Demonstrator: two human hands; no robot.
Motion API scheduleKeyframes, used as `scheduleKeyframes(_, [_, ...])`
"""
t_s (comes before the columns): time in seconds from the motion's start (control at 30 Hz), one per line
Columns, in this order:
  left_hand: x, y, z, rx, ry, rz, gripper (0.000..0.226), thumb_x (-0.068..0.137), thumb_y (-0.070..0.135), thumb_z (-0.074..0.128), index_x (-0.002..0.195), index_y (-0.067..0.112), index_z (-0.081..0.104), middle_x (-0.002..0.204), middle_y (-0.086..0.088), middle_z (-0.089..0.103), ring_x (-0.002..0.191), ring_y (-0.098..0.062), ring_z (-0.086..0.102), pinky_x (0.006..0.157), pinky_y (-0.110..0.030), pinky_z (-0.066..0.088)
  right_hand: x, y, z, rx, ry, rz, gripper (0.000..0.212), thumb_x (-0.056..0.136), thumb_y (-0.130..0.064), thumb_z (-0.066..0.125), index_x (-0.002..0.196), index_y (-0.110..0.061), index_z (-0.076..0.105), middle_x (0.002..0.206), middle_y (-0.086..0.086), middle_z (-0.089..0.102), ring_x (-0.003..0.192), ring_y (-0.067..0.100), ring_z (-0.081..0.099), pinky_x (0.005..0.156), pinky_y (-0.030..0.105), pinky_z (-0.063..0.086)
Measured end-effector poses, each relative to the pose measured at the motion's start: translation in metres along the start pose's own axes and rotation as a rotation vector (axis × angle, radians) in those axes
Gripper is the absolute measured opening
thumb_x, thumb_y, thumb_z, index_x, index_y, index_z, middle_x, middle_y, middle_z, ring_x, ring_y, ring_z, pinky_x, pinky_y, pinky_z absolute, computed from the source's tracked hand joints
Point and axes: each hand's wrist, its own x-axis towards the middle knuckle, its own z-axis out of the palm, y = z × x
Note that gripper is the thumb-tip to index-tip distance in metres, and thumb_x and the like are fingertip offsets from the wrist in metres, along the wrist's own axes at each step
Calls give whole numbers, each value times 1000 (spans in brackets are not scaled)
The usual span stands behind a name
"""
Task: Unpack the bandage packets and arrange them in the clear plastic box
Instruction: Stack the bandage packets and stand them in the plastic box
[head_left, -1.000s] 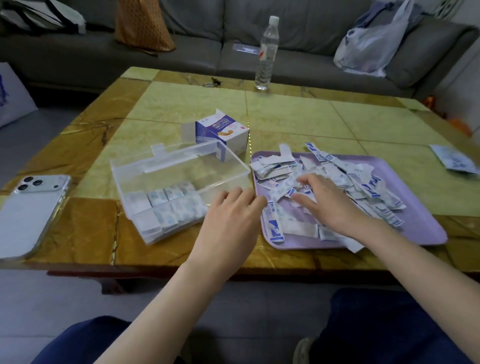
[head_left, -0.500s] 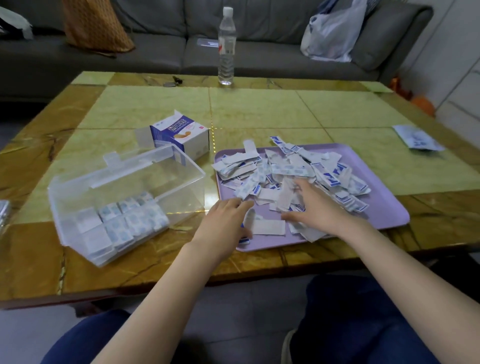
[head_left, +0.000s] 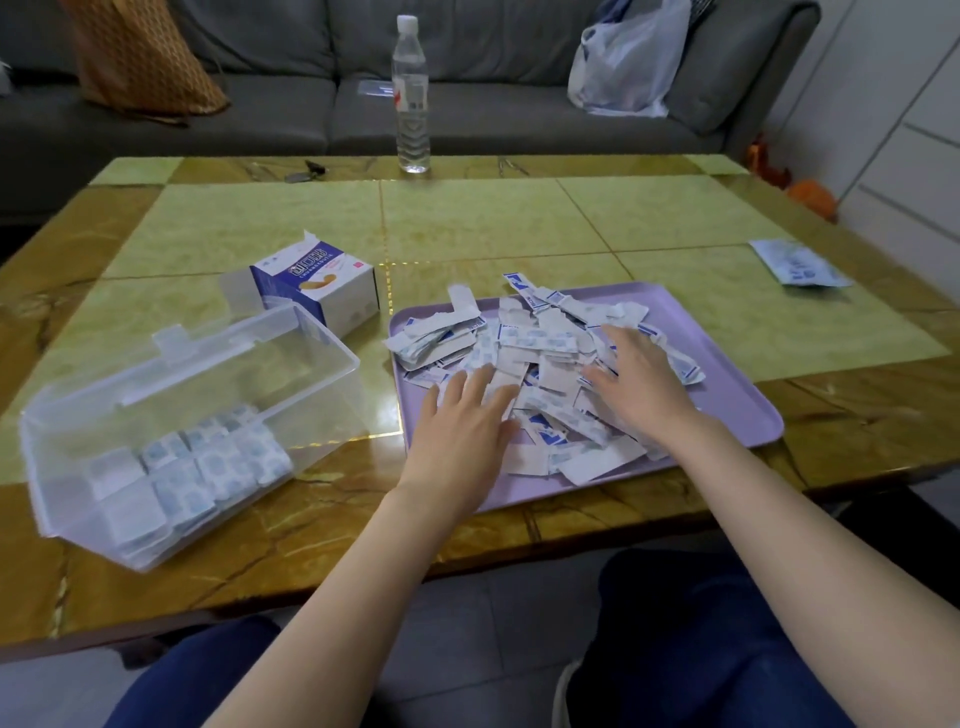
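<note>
Resting under both grips in the head view, the bandage packets (head_left: 524, 343) are heaped on the purple tray (head_left: 727, 374) with their long axes pointing every way. The left grip (head_left: 462, 415) and the right grip (head_left: 641, 384) are laid flat on the heap, fingers straight and apart, and nothing is seen to be clamped by either. The clear plastic box (head_left: 322, 364), with rows of packets set inside, is found on the counter (head_left: 519, 223) to the left of the left grip and well apart from the right, so the carry is judged better made by the left.
</note>
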Motion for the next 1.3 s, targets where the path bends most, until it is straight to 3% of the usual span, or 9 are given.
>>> scheduleKeyframes(0.27, [7,8,7,4,-109,-15,37,101,33,26,135,27,40,140,-2,36,129,-23,32,103,-36,29,-1,-5,5,-15,-9,-93,30,91,-11,54,120,-14,64,119,9,65,107,26,59,91,33,46])
scheduleKeyframes(0.47, [11,13,9,18,-108,-36,37,101,36,26,134,28,42,136,0,40,124,-23,36,99,-36,31,-9,-9,0,174,-16,-133,28,87,-42,60,96,-18,73,95,-1,70,91,16,60,77,30,47])
scheduleKeyframes(0.57, [12,13,10,20,-89,-26,35,101,35,28,132,27,40,134,0,41,121,-23,38,96,-35,32,-6,-3,2,79,46,-63,45,87,-52,54,108,-14,63,110,2,60,108,21,49,84,30,40])
scheduleKeyframes(0.67, [11,16,12,-33,-103,9,38,100,35,31,137,25,35,139,2,39,124,-22,36,97,-35,31,-8,-2,9,-6,-67,-90,49,84,-57,53,105,-13,52,106,1,52,106,23,46,83,30,37])
scheduleKeyframes(0.8, [9,20,9,-125,-149,34,30,99,23,36,127,16,41,129,-3,49,118,-22,41,93,-32,33,-17,-16,14,78,-176,-187,52,92,-43,51,133,-12,42,129,2,47,124,18,40,98,26,31])
scheduleKeyframes(0.9, [11,21,-3,-373,-12,-94,20,97,13,36,113,12,49,115,-6,54,105,-24,49,83,-31,38,-22,-23,11,207,-255,-182,57,92,-37,53,141,-16,34,126,-5,45,118,8,41,95,22,32])
scheduleKeyframes(1.0, [16,7,-2,-213,114,-162,31,99,20,35,128,12,43,133,-7,44,123,-23,40,98,-33,34,-23,-29,7,284,-181,-154,63,90,-30,60,144,-16,30,145,1,35,134,17,34,105,26,28])
scheduleKeyframes(1.17, [20,-9,16,56,-262,-279,58,101,37,23,147,5,14,153,-22,10,141,-36,9,117,-42,10,-20,-33,18,235,-142,-88,47,88,-36,60,125,-12,42,122,4,48,119,23,45,85,24,33])
scheduleKeyframes(1.3, [21,4,15,-105,-176,-146,48,101,24,30,141,-1,23,150,-17,21,141,-28,13,115,-32,10,-18,-40,29,275,-164,-155,50,87,-31,63,130,-14,45,127,4,50,119,20,45,89,22,32])
